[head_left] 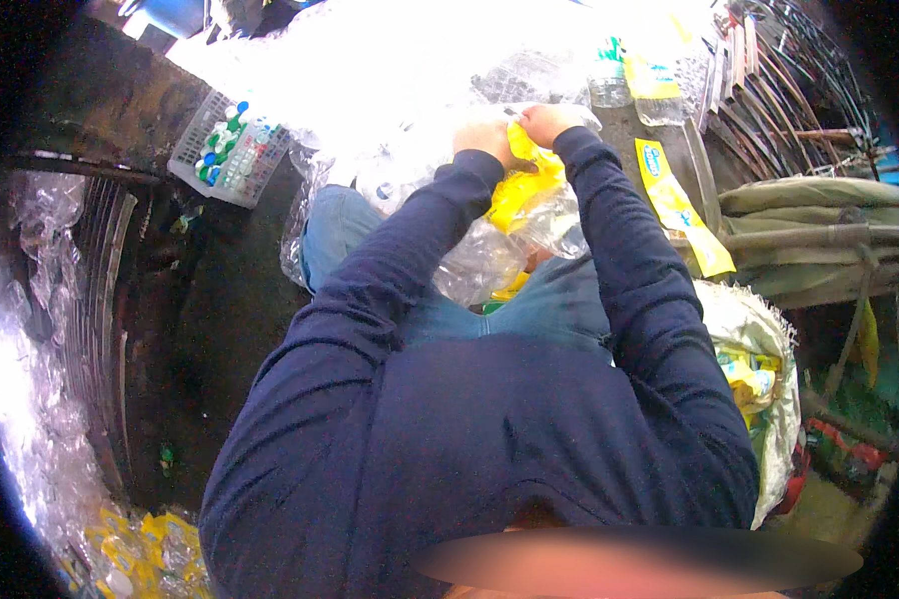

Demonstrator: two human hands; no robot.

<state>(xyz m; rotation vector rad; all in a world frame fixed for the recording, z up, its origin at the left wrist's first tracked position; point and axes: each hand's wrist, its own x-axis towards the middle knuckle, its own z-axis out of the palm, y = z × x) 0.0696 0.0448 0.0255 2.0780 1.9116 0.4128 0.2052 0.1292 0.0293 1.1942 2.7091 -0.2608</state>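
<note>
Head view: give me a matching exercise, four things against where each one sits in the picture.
Things:
1. basket of bottle caps
2. yellow label
3. white sack
4. loose yellow wrapper

Places:
A. on the surface right of the right sleeve
B. between the left hand and right hand
C. upper left
D. lower right, beside the person

Pairs: 1-C, 2-B, 3-D, 4-A

A recycling yard: crushed clear bottles [40, 329] heaped left of the cap basket [232, 150], sack [759, 399] opposite.
</note>
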